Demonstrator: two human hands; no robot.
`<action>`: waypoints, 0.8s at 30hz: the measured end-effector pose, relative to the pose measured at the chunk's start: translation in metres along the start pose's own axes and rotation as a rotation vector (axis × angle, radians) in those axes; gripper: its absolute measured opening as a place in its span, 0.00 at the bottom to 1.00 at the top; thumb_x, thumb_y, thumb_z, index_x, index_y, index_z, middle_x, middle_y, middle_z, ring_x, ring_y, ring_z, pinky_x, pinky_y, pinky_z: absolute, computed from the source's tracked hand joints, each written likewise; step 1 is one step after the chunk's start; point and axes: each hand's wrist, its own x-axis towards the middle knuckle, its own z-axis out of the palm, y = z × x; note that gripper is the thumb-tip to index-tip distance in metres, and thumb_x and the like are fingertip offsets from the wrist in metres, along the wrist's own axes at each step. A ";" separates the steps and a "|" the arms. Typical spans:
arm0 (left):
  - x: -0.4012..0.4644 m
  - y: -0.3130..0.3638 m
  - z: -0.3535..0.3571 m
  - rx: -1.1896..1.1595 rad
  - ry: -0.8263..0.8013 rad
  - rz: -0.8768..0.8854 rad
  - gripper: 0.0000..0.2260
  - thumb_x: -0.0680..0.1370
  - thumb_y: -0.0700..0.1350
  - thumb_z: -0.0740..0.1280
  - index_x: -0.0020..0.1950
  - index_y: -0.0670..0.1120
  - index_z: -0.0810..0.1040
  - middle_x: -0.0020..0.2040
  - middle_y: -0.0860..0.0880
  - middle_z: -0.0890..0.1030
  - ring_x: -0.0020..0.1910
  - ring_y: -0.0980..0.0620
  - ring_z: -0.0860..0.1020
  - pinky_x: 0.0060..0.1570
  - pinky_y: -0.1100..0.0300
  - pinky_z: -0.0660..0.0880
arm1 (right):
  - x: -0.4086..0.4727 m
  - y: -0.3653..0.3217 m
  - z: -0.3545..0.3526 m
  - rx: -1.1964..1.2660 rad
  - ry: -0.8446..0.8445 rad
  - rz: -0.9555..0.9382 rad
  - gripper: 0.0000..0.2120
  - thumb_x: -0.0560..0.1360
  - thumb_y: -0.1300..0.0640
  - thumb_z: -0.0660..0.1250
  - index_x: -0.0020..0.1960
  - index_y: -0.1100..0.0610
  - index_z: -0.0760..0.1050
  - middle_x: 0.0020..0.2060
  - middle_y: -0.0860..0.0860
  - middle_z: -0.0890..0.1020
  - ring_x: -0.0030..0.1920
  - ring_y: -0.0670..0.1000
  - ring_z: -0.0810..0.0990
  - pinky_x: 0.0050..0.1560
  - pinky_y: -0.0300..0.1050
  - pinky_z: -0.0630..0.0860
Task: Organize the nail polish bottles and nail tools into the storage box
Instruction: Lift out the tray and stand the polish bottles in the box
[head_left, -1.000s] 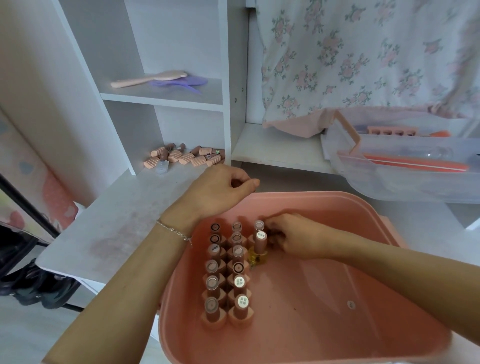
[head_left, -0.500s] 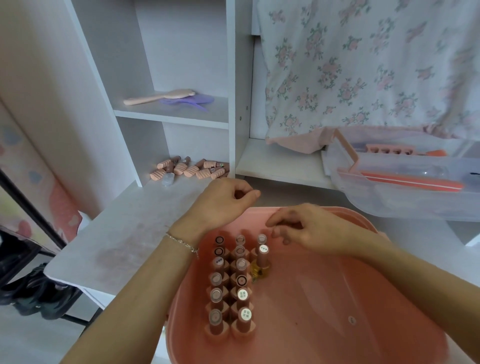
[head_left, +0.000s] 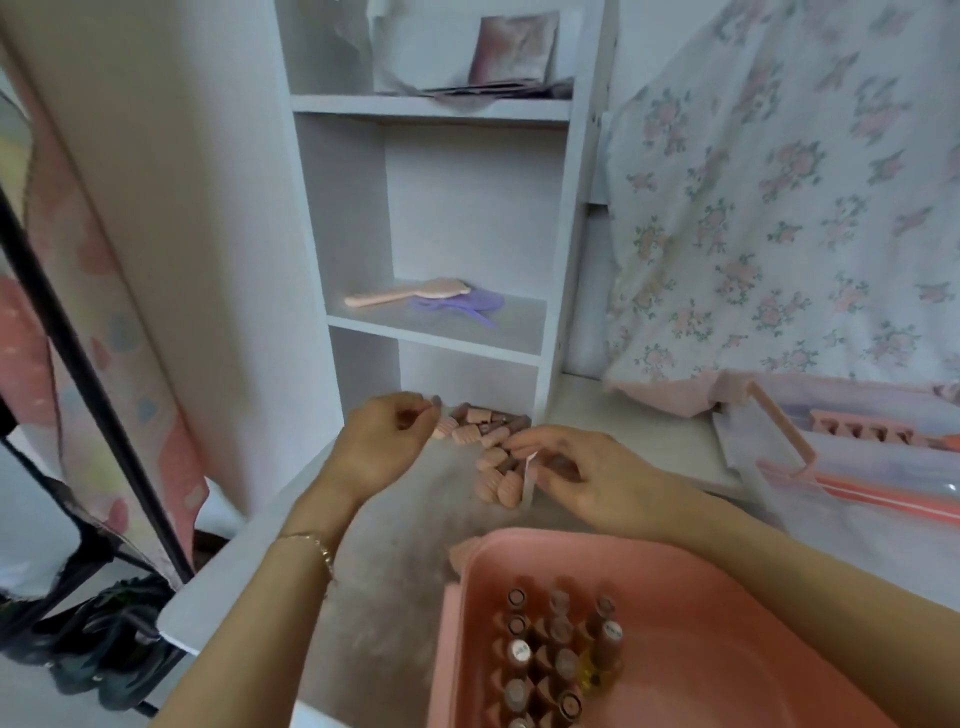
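White desk, loose bottles lying flat, boxed bottles upright, L hand + R hand fingers curled, grasp unclear

bare desk lies between bin and bottles

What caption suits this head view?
Both hands, left and right, reach bottles on the desk beyond the pink box.

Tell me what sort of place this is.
Probably a bedroom or dressing corner at home: a white shelf unit holding a hairbrush, a floral cloth draped beside it, and shoes on the floor.
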 end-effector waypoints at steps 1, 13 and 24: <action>0.003 -0.014 -0.004 0.040 0.016 -0.033 0.08 0.77 0.47 0.63 0.47 0.46 0.81 0.43 0.51 0.81 0.46 0.49 0.78 0.42 0.63 0.67 | 0.012 0.001 0.005 -0.018 -0.044 -0.001 0.17 0.77 0.58 0.60 0.64 0.50 0.70 0.58 0.43 0.76 0.58 0.45 0.75 0.59 0.38 0.69; 0.007 -0.140 0.043 0.316 -0.008 -0.146 0.14 0.77 0.52 0.61 0.61 0.54 0.75 0.63 0.52 0.73 0.65 0.50 0.67 0.62 0.55 0.62 | 0.119 0.032 0.070 -1.042 -0.589 -0.024 0.14 0.76 0.62 0.56 0.60 0.62 0.70 0.60 0.60 0.69 0.60 0.63 0.69 0.49 0.58 0.70; 0.000 -0.141 0.050 0.248 -0.009 -0.077 0.09 0.76 0.52 0.62 0.55 0.57 0.78 0.60 0.57 0.76 0.64 0.53 0.67 0.62 0.58 0.58 | 0.132 0.042 0.076 -0.755 -0.356 -0.151 0.10 0.76 0.50 0.61 0.50 0.55 0.65 0.47 0.57 0.78 0.47 0.59 0.77 0.41 0.52 0.74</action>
